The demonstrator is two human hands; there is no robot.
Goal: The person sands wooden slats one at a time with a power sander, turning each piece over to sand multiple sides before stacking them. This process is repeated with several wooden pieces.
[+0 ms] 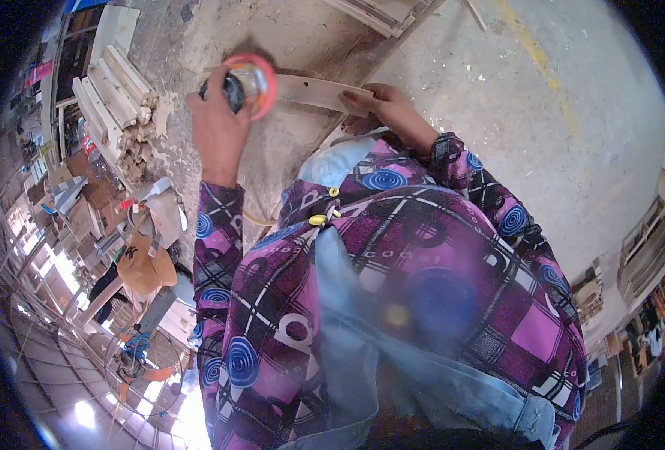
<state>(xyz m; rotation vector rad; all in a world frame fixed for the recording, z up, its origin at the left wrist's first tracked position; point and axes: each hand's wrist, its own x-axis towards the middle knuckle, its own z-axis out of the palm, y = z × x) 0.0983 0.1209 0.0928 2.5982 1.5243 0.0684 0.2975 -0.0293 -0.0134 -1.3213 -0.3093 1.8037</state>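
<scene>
My left hand [218, 124] is closed around the black grip of a round, red-rimmed tool [263, 84]. Motion blurs that tool, so its exact kind does not show. It overlaps the left end of a pale, slightly curved wooden strip [310, 88] with a small dark hole in it. At the strip's other end, my right hand [389, 112] grips the wood between thumb and fingers. Beneath both hands lies a worn, pale work surface [295, 142].
Stacked wooden pieces [119, 94] lie to the left, with a plastic bottle [92, 150] beside them. More wooden strips [370, 13] rest at the top. A person in a tan cap [145, 264] is at the lower left. Further wood piles [644, 251] stand at right.
</scene>
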